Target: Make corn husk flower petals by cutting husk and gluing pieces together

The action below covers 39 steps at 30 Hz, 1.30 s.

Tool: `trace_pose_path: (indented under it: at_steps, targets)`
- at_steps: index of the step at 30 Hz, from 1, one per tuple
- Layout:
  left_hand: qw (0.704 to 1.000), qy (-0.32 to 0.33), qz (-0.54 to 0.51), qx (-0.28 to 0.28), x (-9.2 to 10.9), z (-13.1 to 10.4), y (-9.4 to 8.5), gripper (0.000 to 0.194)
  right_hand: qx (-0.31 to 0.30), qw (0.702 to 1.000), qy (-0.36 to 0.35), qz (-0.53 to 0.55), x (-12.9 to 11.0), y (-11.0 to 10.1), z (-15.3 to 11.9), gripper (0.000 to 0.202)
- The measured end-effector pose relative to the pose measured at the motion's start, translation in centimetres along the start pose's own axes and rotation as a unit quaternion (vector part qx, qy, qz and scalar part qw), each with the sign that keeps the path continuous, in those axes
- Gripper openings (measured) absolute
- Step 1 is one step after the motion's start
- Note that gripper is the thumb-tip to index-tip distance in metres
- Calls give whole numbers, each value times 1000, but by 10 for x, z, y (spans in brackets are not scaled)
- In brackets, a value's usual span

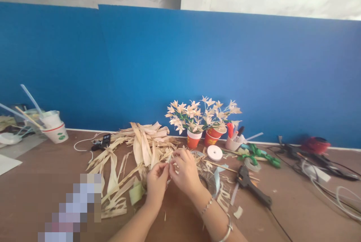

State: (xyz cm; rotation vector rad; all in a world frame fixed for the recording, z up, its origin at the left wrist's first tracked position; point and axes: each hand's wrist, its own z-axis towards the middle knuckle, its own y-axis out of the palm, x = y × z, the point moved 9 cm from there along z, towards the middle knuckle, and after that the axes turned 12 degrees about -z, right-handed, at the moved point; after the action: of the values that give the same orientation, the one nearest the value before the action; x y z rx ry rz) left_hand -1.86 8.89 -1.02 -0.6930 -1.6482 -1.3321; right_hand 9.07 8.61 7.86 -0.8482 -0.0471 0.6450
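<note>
My left hand and my right hand meet over the middle of the table, fingertips pinched together. Whatever lies between the fingers is too small and hidden to name. Behind and left of them spreads a heap of dried corn husks, pale and torn into strips. A greenish folded piece lies beside my left hand. Just past my right hand are a white roll and a light blue strip. Farther back, pale handmade flowers stand in red paper cups.
A black glue gun with its cord lies to the right. Green ribbon, a clear tape roll and tangled cables sit beyond it. White cups with straws stand at far left. A blue partition closes the back.
</note>
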Motion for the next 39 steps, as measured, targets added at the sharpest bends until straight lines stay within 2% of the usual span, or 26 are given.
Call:
trace_pose_path:
  at_steps: [9,14,16,20,24,26,30,32,33,35,37,39]
  targets:
    - [1000,-12,17,12,-4,1,-3,41,66,997,40,19,20,-22,6,12]
    - [1000,-16,16,11,-4,1,-3,39,34,999,18,33,18,-18,8,12]
    - [1000,-17,16,5,-4,1,-2,37,31,998,34,31,23,-20,9,9]
    - [999,-35,3,-15,-7,1,3,35,26,994,96,41,46,-26,11,8]
    - [997,-65,-24,-33,-11,-1,10,34,-44,976,197,81,78,-18,7,12]
    - [996,-75,-28,-39,-12,-2,12,34,-72,969,223,83,92,-20,4,15]
    - [994,-87,-31,-51,-16,-2,13,33,-85,964,252,15,120,-45,-5,21]
    - [994,-83,-28,-63,-17,-2,15,32,-84,960,267,30,126,-53,-12,28]
    - [994,-79,-23,-72,-18,-3,16,32,-91,957,266,67,123,-51,-15,29]
    - [993,-71,-5,-94,-20,-4,20,30,-128,940,268,170,108,-34,-22,31]
    - [991,-63,17,-117,-21,-6,23,30,-164,907,291,258,90,-10,-30,34]
    - [989,-56,32,-134,-21,-6,25,29,-163,875,325,320,75,8,-35,34]
